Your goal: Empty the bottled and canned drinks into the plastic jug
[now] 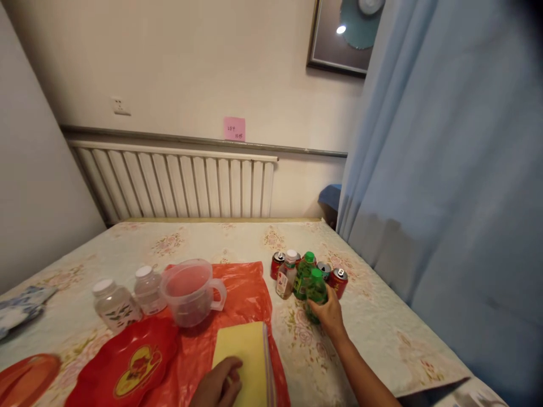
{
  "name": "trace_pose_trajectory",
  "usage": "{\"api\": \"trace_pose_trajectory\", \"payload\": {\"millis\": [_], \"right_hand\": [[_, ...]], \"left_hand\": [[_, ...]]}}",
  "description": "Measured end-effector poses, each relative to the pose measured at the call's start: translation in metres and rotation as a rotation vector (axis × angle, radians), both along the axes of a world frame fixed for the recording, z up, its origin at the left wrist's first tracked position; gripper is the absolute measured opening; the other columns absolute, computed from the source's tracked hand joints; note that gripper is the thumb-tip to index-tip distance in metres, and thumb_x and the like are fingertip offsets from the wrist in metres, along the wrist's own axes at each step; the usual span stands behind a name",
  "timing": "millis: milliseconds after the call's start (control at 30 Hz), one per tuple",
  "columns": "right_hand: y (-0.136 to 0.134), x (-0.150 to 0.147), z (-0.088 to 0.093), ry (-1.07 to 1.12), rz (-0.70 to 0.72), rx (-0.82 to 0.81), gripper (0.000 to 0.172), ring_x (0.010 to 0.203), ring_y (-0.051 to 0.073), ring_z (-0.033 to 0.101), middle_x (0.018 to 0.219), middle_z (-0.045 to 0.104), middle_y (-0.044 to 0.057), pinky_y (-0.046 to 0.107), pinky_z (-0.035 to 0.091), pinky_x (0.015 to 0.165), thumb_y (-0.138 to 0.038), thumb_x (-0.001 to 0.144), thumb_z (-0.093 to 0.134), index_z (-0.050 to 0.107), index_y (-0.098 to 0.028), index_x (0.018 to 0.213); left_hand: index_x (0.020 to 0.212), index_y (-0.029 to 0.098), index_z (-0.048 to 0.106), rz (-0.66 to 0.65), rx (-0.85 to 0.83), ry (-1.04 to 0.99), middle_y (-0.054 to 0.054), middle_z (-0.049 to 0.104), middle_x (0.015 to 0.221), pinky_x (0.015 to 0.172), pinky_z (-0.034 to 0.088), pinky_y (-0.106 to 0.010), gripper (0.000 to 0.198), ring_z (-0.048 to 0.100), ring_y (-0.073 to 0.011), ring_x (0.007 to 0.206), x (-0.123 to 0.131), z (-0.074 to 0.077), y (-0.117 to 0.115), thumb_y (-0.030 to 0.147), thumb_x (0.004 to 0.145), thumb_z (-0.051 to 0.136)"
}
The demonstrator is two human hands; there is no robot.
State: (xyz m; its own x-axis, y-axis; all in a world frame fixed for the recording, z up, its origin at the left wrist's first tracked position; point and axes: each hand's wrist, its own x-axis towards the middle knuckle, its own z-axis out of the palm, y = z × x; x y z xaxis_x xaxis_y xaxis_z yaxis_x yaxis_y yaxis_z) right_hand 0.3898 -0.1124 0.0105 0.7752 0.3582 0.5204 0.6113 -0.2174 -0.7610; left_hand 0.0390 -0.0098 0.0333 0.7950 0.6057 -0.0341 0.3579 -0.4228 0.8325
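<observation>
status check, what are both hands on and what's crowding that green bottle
Right hand gripping nearest green bottle. Left hand at folded yellow cloth. Second green bottle and red can crowding close behind.

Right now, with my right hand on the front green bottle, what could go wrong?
The front green bottle in your right hand stands close to the other green bottle, so a sideways move might tip that one. If your left hand drags the yellow item, the red plastic sheet beneath might shift, unsettling the clear jug on it.
</observation>
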Motion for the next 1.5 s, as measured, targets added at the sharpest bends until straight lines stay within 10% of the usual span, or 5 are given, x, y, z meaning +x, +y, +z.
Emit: {"api": "trace_pose_trajectory", "payload": {"millis": [267,500,1133,1500], "right_hand": [[-0.013,-0.117,0.042,-0.167,0.552,-0.157,0.054,0.108,0.026,0.058,0.113,0.06,0.008,0.038,0.048,0.093,-0.015,0.064,0.066,0.056,-0.021,0.117],[0.0,-0.171,0.087,-0.193,0.824,-0.279,0.034,0.091,0.02,0.056,0.097,0.057,0.003,0.03,0.047,0.079,-0.008,0.069,0.06,0.057,-0.022,0.1],[0.065,-0.19,0.135,-0.376,0.971,-0.365,0.038,0.094,0.021,0.056,0.101,0.056,0.004,0.032,0.047,0.082,-0.012,0.072,0.064,0.058,-0.023,0.108],[0.143,-0.148,0.173,-0.806,0.535,-0.619,0.053,0.097,0.022,0.055,0.108,0.058,0.008,0.031,0.041,0.086,-0.01,0.07,0.058,0.056,-0.021,0.122]], "left_hand": [[0.141,0.02,0.038,0.069,0.184,-0.204,-0.012,0.056,0.125,0.085,0.05,-0.037,0.059,0.06,-0.0168,0.083,0.027,0.077,-0.017,0.022,0.084,0.05],[0.123,0.023,0.055,0.023,0.386,-0.129,-0.007,0.06,0.115,0.093,0.047,-0.035,0.036,0.058,-0.0211,0.106,-0.002,0.095,-0.012,0.017,0.089,0.045],[0.074,0.022,0.047,0.599,0.231,-0.26,0.007,0.041,0.058,0.058,0.031,-0.025,0.025,0.046,-0.0135,0.056,-0.059,0.085,0.017,0.044,0.088,0.044],[0.086,0.02,0.059,0.42,-0.08,-0.217,0.002,0.058,0.075,0.069,0.041,-0.025,0.015,0.052,-0.0154,0.073,-0.071,0.016,-0.009,0.031,0.081,0.051]]}}
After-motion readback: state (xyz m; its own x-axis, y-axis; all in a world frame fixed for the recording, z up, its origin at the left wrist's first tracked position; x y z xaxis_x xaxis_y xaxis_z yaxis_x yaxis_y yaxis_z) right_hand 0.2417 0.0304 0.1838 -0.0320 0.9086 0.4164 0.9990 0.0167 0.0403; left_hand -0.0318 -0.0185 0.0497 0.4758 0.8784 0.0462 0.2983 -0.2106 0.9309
